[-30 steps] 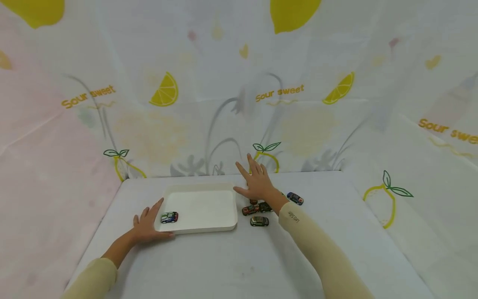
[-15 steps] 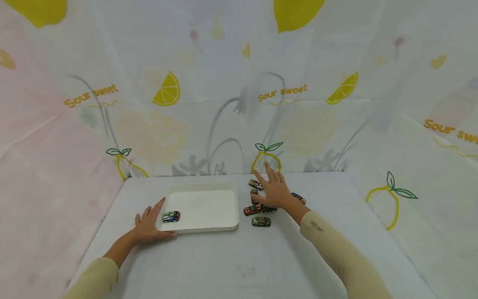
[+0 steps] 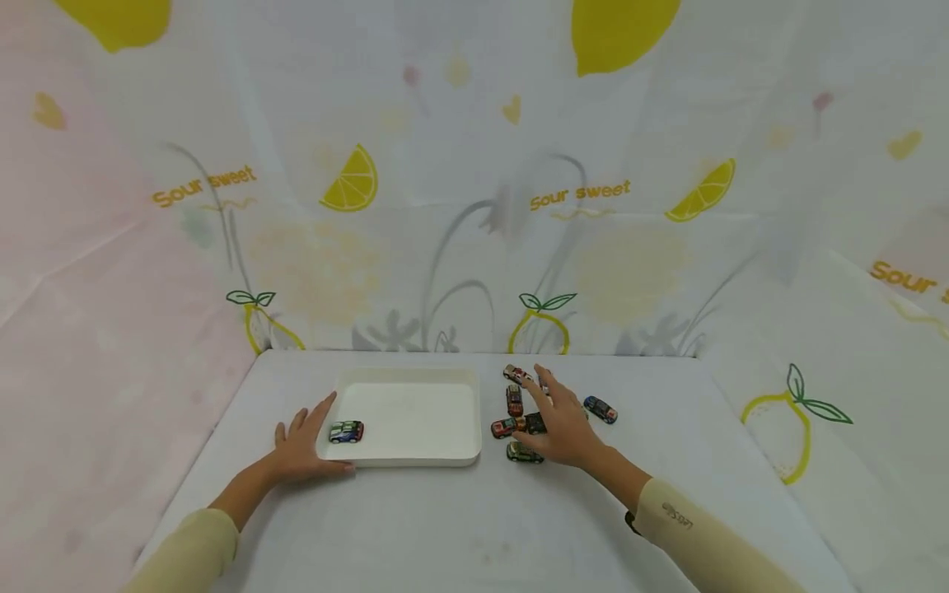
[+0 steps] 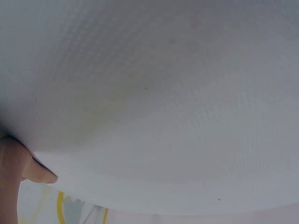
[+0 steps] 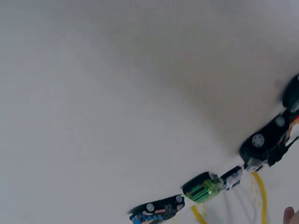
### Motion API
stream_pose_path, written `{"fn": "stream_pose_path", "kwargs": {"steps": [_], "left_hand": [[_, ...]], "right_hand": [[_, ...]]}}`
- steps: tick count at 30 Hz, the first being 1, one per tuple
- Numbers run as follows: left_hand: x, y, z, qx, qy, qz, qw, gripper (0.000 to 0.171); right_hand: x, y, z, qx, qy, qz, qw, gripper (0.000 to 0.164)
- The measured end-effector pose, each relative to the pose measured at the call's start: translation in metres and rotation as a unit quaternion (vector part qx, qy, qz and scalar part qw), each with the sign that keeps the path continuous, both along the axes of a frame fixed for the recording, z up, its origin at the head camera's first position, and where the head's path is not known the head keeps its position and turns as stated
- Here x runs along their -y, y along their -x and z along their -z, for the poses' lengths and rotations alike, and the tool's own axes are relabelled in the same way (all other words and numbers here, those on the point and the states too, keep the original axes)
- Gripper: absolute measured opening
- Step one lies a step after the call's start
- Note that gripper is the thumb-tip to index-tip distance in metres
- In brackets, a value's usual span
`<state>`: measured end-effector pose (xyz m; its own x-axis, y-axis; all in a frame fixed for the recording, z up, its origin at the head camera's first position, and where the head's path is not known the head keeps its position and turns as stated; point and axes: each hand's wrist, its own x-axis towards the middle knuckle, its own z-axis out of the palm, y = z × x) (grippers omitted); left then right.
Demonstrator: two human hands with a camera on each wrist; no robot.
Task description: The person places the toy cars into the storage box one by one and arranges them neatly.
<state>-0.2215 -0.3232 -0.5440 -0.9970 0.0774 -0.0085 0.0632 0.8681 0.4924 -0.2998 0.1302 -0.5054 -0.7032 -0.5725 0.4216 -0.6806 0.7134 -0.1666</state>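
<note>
My left hand (image 3: 300,449) rests at the near left corner of a shallow white tray (image 3: 418,422), fingers spread along its left side and thumb along its front edge. Inside the tray, at the left, is a toy car (image 3: 346,431) in green, white and blue. My right hand (image 3: 567,428) hovers over a cluster of toy cars right of the tray, fingers spread and holding nothing visible. By its thumb are a green toy car (image 3: 525,453) and a red one (image 3: 505,427). A black toy car (image 3: 535,423) is partly hidden under the hand.
Behind these lie an orange-brown toy car (image 3: 514,400) and a white-and-red one (image 3: 516,375). A blue toy car (image 3: 601,409) sits apart to the right. The right wrist view also shows a bright green toy car (image 5: 203,187). A printed cloth wall (image 3: 445,272) rises behind the white table.
My right hand has drawn back from the far side and come down to the right, over the cars. The left hand keeps its place at the tray; the head view has shifted slightly.
</note>
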Motion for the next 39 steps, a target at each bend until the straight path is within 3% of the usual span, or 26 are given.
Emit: {"fn": "stream_pose_path", "kwargs": {"steps": [2,5,7,9,12,15,18,25,28,32,35,39], "left_hand": [[0.001,0.000,-0.002,-0.006,-0.003,0.001,1.0000,0.126],[0.001,0.000,-0.002,-0.013,-0.001,-0.001,0.9999,0.125],[0.001,-0.001,0.000,-0.012,0.004,-0.001,0.9999,0.125],[0.002,-0.002,0.003,-0.009,0.011,-0.003,0.9999,0.126],[0.000,-0.004,0.006,-0.009,0.004,-0.003,0.9999,0.126],[0.001,-0.004,0.006,-0.014,-0.001,-0.004,0.9999,0.126],[0.001,-0.004,0.004,-0.015,0.002,-0.004,0.9999,0.126],[-0.001,-0.007,0.000,-0.021,0.002,-0.004,0.9998,0.125],[0.000,-0.007,0.000,-0.018,0.002,-0.004,0.9998,0.125],[0.001,-0.006,0.001,-0.018,0.002,-0.007,0.9998,0.125],[0.001,-0.005,0.001,-0.024,-0.001,-0.005,0.9997,0.125],[0.000,-0.005,0.002,-0.018,-0.003,-0.002,0.9998,0.125]], "right_hand": [[0.004,-0.008,0.002,0.006,0.035,-0.020,0.999,0.089],[0.010,-0.018,0.007,0.090,0.105,-0.030,0.990,0.079],[0.013,-0.023,0.011,0.160,0.155,-0.020,0.975,0.074],[0.016,-0.026,0.014,0.228,0.200,0.006,0.953,0.071],[0.017,-0.032,0.016,0.286,0.226,0.038,0.930,0.071],[0.019,-0.036,0.017,0.314,0.220,0.044,0.923,0.068],[0.020,-0.039,0.021,0.318,0.188,0.032,0.929,0.064],[0.023,-0.044,0.030,0.267,0.072,0.038,0.960,0.054],[0.025,-0.046,0.028,0.271,0.039,0.049,0.961,0.056],[0.026,-0.049,0.026,0.273,0.017,0.043,0.961,0.045],[0.026,-0.051,0.026,0.249,0.000,0.031,0.968,0.030],[0.022,-0.055,0.029,0.188,-0.045,0.008,0.981,0.022]]}}
